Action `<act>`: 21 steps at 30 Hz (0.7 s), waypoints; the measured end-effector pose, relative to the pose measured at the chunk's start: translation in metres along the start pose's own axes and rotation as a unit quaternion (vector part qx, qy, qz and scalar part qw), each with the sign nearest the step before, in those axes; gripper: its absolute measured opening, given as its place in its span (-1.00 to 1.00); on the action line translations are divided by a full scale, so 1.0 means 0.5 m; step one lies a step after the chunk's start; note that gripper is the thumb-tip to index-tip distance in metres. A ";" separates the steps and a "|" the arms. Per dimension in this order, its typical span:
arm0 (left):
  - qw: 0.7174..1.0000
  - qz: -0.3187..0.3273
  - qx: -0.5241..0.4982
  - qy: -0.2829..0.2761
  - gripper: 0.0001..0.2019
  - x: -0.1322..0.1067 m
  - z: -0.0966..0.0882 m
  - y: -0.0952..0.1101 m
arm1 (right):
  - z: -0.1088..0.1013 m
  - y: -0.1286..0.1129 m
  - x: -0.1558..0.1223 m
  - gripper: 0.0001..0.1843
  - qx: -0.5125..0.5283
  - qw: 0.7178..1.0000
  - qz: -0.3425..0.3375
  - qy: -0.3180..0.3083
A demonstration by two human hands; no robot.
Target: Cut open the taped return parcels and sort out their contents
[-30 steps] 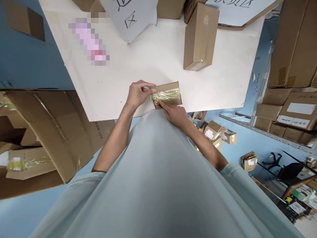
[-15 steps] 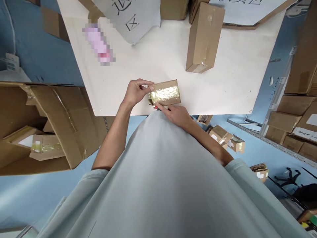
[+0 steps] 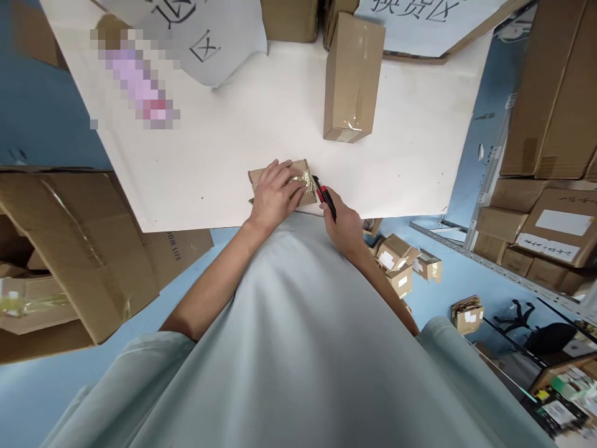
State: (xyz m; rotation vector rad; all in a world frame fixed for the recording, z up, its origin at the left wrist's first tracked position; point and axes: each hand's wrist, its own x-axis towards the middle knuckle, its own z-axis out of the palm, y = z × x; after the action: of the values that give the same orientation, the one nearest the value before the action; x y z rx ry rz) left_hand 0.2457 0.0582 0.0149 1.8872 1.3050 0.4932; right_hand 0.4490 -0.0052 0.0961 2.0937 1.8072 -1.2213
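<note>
A small cardboard box (image 3: 308, 188) with shiny clear tape lies near the front edge of the white table (image 3: 209, 168). Over its top and near side my left hand (image 3: 274, 198) is closed, hiding much of the box. My right hand (image 3: 345, 225) grips a red and black utility knife (image 3: 326, 199), its tip at the right end of the box. Whether the blade touches the tape I cannot tell.
A taller cardboard box (image 3: 352, 81) stands farther back, near paper signs (image 3: 224, 43). On the left is a large open carton (image 3: 79, 249). Stacked boxes (image 3: 555, 211) line the right, and several smaller boxes (image 3: 396, 258) are on the floor.
My left hand has moved from the box's left end to over its top. My right hand has swung the knife from the near side to the right end. The view has shifted.
</note>
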 end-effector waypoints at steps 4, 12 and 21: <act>1.000 0.009 -0.008 -0.007 -0.72 -0.010 0.010 -0.020 | -0.006 -0.033 0.015 -0.31 -0.051 0.999 0.008 -0.013; 0.998 0.025 -0.056 0.000 -0.69 -0.017 0.033 -0.043 | -0.010 -0.101 0.010 -0.33 -0.146 0.985 0.083 -0.031; 0.993 0.033 -0.115 -0.005 -0.63 -0.014 0.043 -0.054 | 0.016 -0.170 0.019 -0.18 -0.246 0.960 0.130 -0.022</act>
State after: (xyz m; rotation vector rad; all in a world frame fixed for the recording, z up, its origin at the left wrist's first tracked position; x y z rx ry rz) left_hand 0.2411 0.0483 -0.0185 1.7414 1.1301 0.6394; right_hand 0.3706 0.0215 0.1191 1.9132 1.5494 -0.6614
